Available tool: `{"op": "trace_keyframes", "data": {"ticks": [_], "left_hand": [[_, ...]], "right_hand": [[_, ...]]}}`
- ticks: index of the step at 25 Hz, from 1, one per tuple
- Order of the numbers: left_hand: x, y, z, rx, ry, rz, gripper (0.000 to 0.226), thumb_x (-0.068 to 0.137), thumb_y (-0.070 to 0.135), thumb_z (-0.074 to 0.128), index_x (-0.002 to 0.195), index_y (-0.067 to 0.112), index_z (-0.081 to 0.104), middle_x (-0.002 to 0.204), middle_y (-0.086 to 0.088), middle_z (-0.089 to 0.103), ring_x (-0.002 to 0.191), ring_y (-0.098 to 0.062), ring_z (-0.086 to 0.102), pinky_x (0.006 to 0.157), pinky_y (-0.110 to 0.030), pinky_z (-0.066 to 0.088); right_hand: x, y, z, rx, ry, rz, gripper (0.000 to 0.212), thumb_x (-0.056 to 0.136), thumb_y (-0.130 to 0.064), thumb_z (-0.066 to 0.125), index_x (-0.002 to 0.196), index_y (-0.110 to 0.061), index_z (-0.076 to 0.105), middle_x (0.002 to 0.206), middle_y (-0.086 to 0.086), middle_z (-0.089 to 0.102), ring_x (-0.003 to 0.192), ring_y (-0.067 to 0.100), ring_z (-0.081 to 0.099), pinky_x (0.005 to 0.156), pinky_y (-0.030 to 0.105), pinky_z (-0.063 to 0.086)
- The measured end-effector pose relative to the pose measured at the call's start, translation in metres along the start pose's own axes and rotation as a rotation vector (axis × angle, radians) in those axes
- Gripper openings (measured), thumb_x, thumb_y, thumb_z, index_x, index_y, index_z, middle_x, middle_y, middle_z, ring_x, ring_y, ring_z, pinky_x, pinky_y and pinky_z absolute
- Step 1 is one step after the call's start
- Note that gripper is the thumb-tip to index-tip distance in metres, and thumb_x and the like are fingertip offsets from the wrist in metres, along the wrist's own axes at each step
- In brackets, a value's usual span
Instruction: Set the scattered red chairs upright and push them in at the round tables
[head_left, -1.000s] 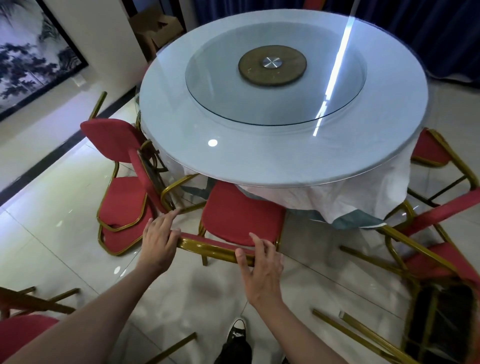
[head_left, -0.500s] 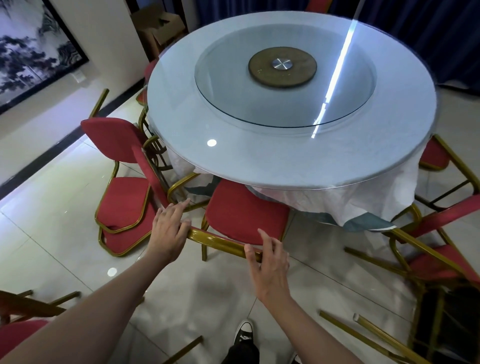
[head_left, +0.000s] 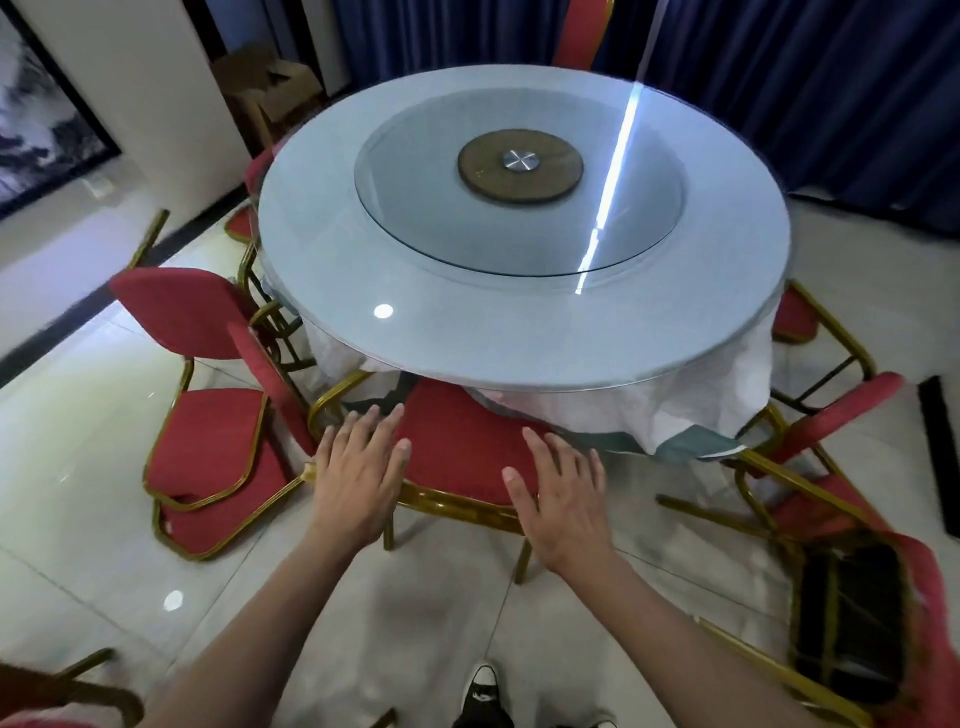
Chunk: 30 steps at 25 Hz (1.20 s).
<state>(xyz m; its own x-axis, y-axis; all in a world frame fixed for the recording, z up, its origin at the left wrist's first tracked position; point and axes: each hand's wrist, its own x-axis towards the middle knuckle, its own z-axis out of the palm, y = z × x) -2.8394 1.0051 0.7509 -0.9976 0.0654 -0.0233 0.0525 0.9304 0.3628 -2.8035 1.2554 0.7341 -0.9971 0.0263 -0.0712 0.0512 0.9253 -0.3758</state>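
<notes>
At the near edge of the round table (head_left: 332, 270), going left to right: two stacked red chairs (head_left: 208, 457) stand at the left edge, backs away from it. The left hand (head_left: 358, 478), fingers straight and spread, lies over the gold top rail of the middle red chair (head_left: 457, 447), whose seat points under the white tablecloth (head_left: 701, 395); its rail runs left to right. The right hand (head_left: 563, 499) is likewise flat and spread. A tipped red chair (head_left: 826, 488) lies at right.
</notes>
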Motion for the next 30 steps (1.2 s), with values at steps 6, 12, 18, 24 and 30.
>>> {"op": "trace_keyframes", "data": {"ticks": [6, 12, 18, 24, 30], "left_hand": [[0.001, 0.068, -0.013, 0.0, 0.015, 0.134, 0.069, 0.099, 0.061, -0.001, 0.158, 0.035, 0.023, 0.164, -0.001, 0.027, 0.155, -0.023, 0.01, 0.125, -0.049, 0.004], [0.0, 0.15, -0.004, -0.009, -0.011, 0.278, 0.076, 0.093, 0.068, -0.012, 0.158, 0.039, 0.015, 0.167, 0.001, 0.018, 0.156, -0.022, 0.001, 0.125, -0.045, -0.004], [-0.03, 0.249, 0.025, -0.038, -0.066, 0.45, 0.08, 0.091, 0.07, -0.015, 0.159, 0.039, 0.014, 0.167, 0.002, 0.014, 0.155, -0.018, -0.001, 0.125, -0.041, -0.007], [-0.105, 0.371, 0.066, -0.052, -0.094, 0.567, 0.071, 0.096, 0.066, -0.006, 0.157, 0.039, 0.019, 0.165, -0.001, 0.021, 0.154, -0.023, 0.008, 0.124, -0.042, -0.002], [-0.175, 0.488, 0.107, -0.11, -0.118, 0.644, 0.066, 0.097, 0.061, 0.001, 0.156, 0.039, 0.021, 0.165, 0.0, 0.021, 0.155, -0.021, 0.003, 0.125, -0.046, 0.0]], "right_hand": [[-0.004, 0.021, -0.045, 0.0, 0.129, 0.084, 0.069, 0.099, -0.069, 0.013, 0.156, -0.033, 0.027, 0.157, 0.005, 0.037, 0.145, 0.025, 0.032, 0.125, 0.053, 0.01], [-0.031, 0.082, -0.089, 0.002, 0.214, 0.203, 0.068, 0.099, -0.07, 0.016, 0.157, -0.035, 0.025, 0.158, 0.005, 0.036, 0.147, 0.026, 0.03, 0.125, 0.052, 0.01], [-0.095, 0.168, -0.133, 0.018, 0.293, 0.276, 0.071, 0.098, -0.073, 0.01, 0.155, -0.036, 0.029, 0.157, 0.001, 0.035, 0.147, 0.023, 0.03, 0.124, 0.053, 0.013], [-0.199, 0.28, -0.178, 0.045, 0.358, 0.374, 0.07, 0.099, -0.072, 0.015, 0.154, -0.033, 0.035, 0.158, 0.0, 0.036, 0.147, 0.021, 0.03, 0.126, 0.051, 0.009], [-0.289, 0.393, -0.221, 0.016, 0.383, 0.458, 0.064, 0.099, -0.07, 0.017, 0.152, -0.037, 0.029, 0.157, -0.002, 0.033, 0.147, 0.02, 0.028, 0.125, 0.053, 0.011]]}}
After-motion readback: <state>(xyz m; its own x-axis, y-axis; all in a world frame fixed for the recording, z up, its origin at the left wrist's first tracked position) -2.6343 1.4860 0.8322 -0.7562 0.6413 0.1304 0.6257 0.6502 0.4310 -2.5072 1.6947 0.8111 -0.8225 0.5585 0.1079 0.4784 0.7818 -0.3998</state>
